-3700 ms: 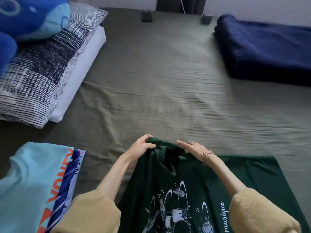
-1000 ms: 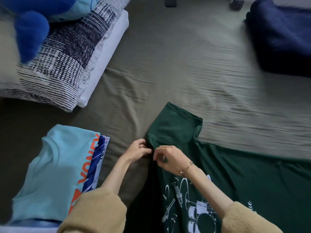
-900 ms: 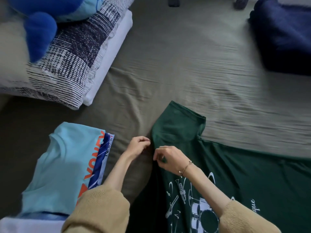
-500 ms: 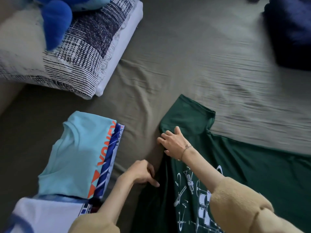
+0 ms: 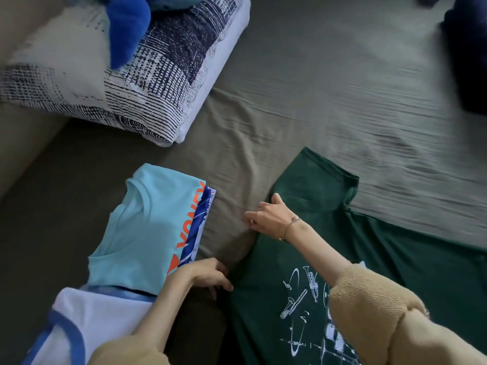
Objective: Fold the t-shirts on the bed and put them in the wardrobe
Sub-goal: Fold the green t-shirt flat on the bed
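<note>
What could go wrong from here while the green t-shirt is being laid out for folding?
1. The green t-shirt lies slanted on the wrinkled sheet; creases may get folded in.
2. The left hand works right beside the folded light blue t-shirt; the forearm could nudge that stack out of shape.
3. The right hand holds only the shirt's left edge near the sleeve, so a pull might bunch the fabric.

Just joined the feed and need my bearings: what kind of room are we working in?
Most likely a bedroom. The work surface is a bed with an olive sheet, a patterned pillow lies at its left, and folded t-shirts sit beside the green t-shirt being laid out.
</note>
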Motion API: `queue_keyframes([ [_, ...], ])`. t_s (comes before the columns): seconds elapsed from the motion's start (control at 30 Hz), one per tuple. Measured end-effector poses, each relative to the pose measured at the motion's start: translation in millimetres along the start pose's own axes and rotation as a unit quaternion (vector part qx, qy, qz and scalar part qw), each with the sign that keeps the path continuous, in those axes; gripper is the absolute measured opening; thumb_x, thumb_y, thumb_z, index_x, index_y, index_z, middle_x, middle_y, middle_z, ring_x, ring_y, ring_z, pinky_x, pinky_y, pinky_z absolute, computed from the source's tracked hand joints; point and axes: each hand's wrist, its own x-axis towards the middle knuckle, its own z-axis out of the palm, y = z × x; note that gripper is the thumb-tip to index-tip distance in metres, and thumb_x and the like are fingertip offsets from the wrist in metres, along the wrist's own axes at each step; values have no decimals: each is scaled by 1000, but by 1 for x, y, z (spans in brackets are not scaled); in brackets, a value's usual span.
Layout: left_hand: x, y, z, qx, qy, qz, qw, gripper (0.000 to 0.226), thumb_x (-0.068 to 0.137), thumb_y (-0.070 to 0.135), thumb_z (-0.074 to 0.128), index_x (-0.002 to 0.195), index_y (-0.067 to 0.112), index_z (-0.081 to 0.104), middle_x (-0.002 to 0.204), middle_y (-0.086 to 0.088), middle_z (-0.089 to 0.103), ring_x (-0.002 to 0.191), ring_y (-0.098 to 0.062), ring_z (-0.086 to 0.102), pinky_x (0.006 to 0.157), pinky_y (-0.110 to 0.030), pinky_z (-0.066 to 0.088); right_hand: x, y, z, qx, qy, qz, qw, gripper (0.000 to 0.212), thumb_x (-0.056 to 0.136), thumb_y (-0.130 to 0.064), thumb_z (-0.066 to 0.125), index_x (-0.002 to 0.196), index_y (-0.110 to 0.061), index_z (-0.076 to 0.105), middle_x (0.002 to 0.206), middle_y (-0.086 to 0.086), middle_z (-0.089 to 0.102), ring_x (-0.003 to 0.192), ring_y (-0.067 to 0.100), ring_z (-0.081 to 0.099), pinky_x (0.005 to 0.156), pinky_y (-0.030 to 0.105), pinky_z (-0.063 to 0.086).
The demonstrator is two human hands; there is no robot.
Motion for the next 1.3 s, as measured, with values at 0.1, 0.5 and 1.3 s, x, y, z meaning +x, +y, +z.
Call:
queue_keyframes([
  [0.1, -2, 2, 4, 20, -46, -10, 999, 53, 84, 33, 69, 128, 9, 53, 104, 0, 65, 65, -4, 56, 73, -18, 42, 3, -5, -5, -20, -61, 2, 998, 31, 85, -39, 56, 111, -23, 57, 100, 0, 65, 106, 18, 52, 89, 38, 24],
  [0.5, 5, -10, 14, 80, -87, -20, 993, 44, 77, 31, 75, 117, 13, 66, 118, -6, 64, 102, -18, 59, 97, -32, 45, -2, -5, -15, -105, -183, -28, 977, 28, 76, -43, 61, 97, -25, 68, 90, -2, 67, 88, 16, 59, 90, 39, 23],
  [1.3, 24, -1, 18, 140, -139, -99, 975, 44, 84, 33, 69, 117, 5, 59, 126, -8, 62, 121, -22, 54, 110, -40, 31, 10, -1, -10, 58, -65, -51, 995, 16, 84, -24, 61, 99, -29, 66, 101, -11, 66, 102, 6, 53, 78, 33, 14],
])
